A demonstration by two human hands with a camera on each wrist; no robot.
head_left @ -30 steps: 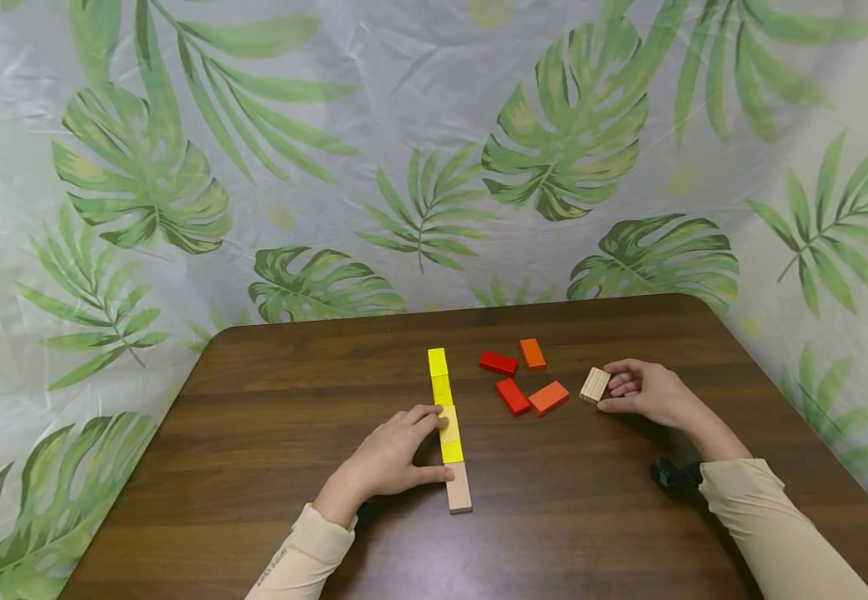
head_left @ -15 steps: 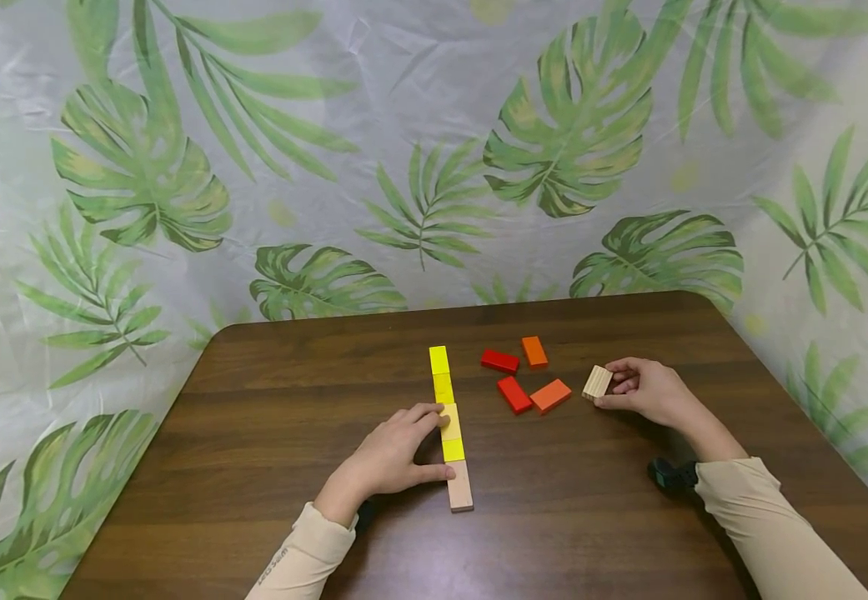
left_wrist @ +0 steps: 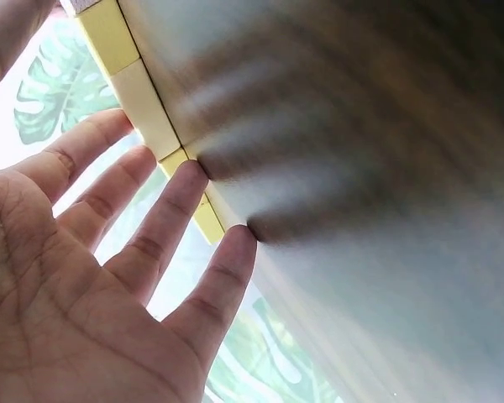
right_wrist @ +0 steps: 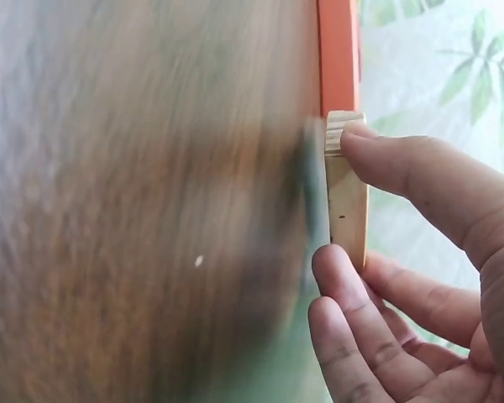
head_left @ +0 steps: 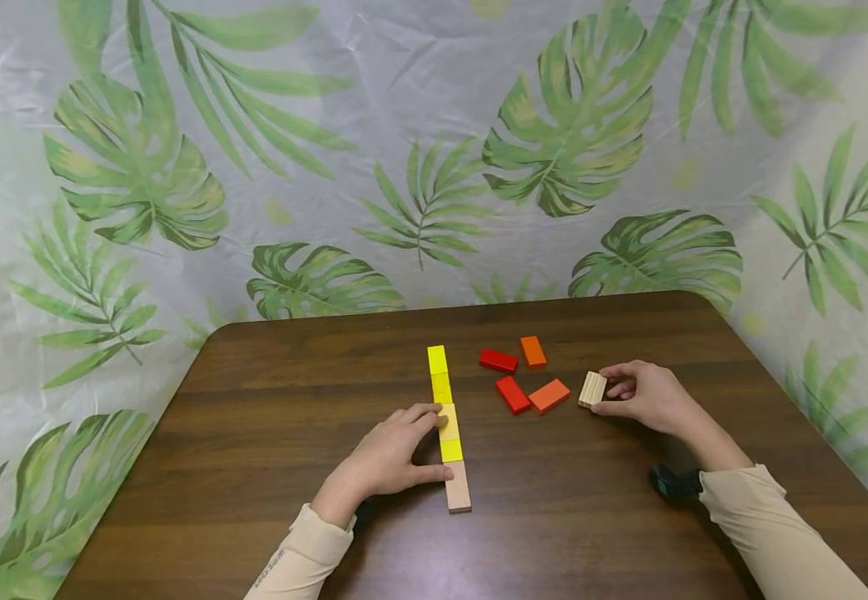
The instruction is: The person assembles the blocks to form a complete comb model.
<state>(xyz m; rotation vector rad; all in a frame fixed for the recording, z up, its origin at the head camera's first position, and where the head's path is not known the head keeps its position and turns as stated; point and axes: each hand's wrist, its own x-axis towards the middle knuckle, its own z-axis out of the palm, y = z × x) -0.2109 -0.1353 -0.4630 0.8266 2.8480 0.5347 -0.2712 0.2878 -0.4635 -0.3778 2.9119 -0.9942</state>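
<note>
A straight row of blocks runs away from me in the head view, with a yellow block (head_left: 437, 360) at its far end and a pale wooden block (head_left: 459, 487) at its near end. My left hand (head_left: 384, 454) lies along the row's left side, thumb at the pale wooden block and index fingertip at a light-yellow block (head_left: 449, 422). In the left wrist view its fingers (left_wrist: 155, 239) are spread and fairly straight. My right hand (head_left: 647, 396) pinches a grooved wooden block (head_left: 593, 389) between thumb and fingers. That wooden block (right_wrist: 346, 201) stands close to an orange block (right_wrist: 339, 54) in the right wrist view.
Between the row and my right hand lie two red blocks (head_left: 499, 361) and two orange blocks (head_left: 549, 396), spaced loosely on the brown table (head_left: 276, 392). A leaf-printed curtain (head_left: 434, 125) hangs right behind the table's far edge.
My right hand and the grooved wooden block have shifted slightly toward me, and the block's tilt has changed a little. The left hand and the row keep their places.
</note>
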